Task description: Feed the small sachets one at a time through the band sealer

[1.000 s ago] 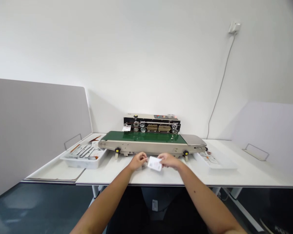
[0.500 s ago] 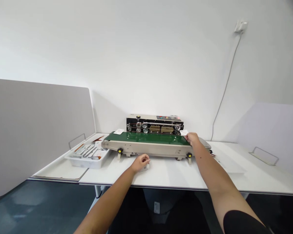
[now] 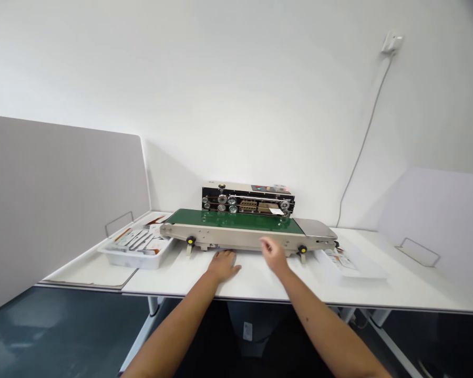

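A band sealing machine with a green conveyor belt stands on the white table. One small white packet sits at the sealer's right rollers, over the belt and apart from both hands. My left hand lies palm down on the table before the machine's front edge, fingers stretched out. Anything beneath its palm is hidden. My right hand hovers in front of the conveyor's beige side, its fingers curled in and slightly blurred. Nothing shows in its grasp.
A clear plastic bin of flat white packets with tools stands left of the machine. Another shallow white tray holding packets is at the right. Grey partition panels flank the table, and a cable runs down the wall.
My right hand has let go of the white packet at the sealer and come back left. The packet has shifted left into the rollers. My left hand has flattened; the belt's left-end packet is gone.
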A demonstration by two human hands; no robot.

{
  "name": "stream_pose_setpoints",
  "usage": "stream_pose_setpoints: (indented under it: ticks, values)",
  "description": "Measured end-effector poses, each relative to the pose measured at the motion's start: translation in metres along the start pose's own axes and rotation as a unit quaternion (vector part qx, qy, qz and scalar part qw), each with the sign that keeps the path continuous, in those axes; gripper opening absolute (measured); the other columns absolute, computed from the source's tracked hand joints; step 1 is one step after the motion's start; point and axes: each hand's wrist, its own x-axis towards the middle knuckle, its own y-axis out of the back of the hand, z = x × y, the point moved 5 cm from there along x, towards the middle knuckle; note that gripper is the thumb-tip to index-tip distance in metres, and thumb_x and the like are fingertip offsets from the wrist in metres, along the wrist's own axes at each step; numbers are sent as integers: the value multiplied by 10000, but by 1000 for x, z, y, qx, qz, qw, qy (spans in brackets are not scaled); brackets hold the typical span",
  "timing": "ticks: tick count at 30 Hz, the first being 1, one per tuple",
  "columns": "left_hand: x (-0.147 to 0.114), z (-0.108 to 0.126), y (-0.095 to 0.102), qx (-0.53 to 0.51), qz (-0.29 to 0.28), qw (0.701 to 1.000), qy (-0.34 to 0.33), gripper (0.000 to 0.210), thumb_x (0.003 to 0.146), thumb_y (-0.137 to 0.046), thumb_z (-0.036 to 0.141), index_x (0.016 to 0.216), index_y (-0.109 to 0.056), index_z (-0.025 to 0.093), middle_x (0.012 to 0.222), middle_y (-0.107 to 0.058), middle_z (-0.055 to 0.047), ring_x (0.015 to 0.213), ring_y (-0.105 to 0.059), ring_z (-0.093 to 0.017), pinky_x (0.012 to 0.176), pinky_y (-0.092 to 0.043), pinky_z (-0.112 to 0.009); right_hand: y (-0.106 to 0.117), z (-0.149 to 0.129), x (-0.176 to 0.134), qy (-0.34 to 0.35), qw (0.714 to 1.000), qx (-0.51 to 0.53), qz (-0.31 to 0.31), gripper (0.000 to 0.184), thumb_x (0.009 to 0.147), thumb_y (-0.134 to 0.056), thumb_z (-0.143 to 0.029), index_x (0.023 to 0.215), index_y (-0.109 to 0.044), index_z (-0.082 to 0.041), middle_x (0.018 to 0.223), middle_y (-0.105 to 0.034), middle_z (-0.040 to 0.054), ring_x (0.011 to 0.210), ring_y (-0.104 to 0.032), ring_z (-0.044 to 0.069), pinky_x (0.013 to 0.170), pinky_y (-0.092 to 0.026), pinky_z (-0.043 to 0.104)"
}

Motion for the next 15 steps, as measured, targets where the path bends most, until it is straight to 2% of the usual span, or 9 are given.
stream_pose_setpoints:
  ticks: [2,5,7,10,13,15]
  values:
    - [1,-3,-4,-18,-4,1000,-7,397,754,-767,413,1091,-678,223,1188,-655,-144,1154,-559,-368,1046,-365,-484,-44,0,-34,-18,996,36,-80,291,845,-549,-273,1073,-729,-251,910,-695,51,797,-620,223,783,-507,348]
    - [5,-6,-2,-65,11,997,-49,323,738,-784,301,1040,-695,227,1124,-663,-114,1098,-580,-319,998,-416,-421,-80,10,-61,-72,989,75,-106,390,796,-616,-292,1177,-695,-262,976,-682,46,800,-611,219,764,-509,348]
    - [7,-7,3,-102,32,992,-62,269,763,-764,273,1019,-703,218,1079,-656,-104,1065,-591,-291,980,-437,-395,-90,14,-66,-88,986,76,-122,493,763,-681,-326,1252,-663,-270,1043,-685,54,867,-614,237,833,-502,372]
    - [9,-3,11,-157,43,984,-72,235,856,-675,278,1082,-701,217,1065,-635,-96,1060,-598,-260,986,-447,-375,-91,12,-66,-73,982,57,-166,581,739,-739,-354,1305,-637,-280,1035,-707,55,982,-607,274,929,-458,402]
    - [9,11,12,-200,6,975,-99,248,917,-595,290,1130,-693,210,1079,-633,-94,1068,-595,-241,998,-444,-361,-89,12,-64,-81,978,41,-188,446,767,-697,-320,1210,-685,-269,909,-700,24,895,-605,237,872,-457,364]
    - [9,17,11,-224,-12,970,-96,235,907,-602,305,1096,-690,197,1052,-646,-80,1026,-598,-225,952,-458,-339,-88,15,-64,-99,974,70,-192,334,802,-631,-296,1122,-711,-242,824,-675,1,787,-592,194,788,-460,319]
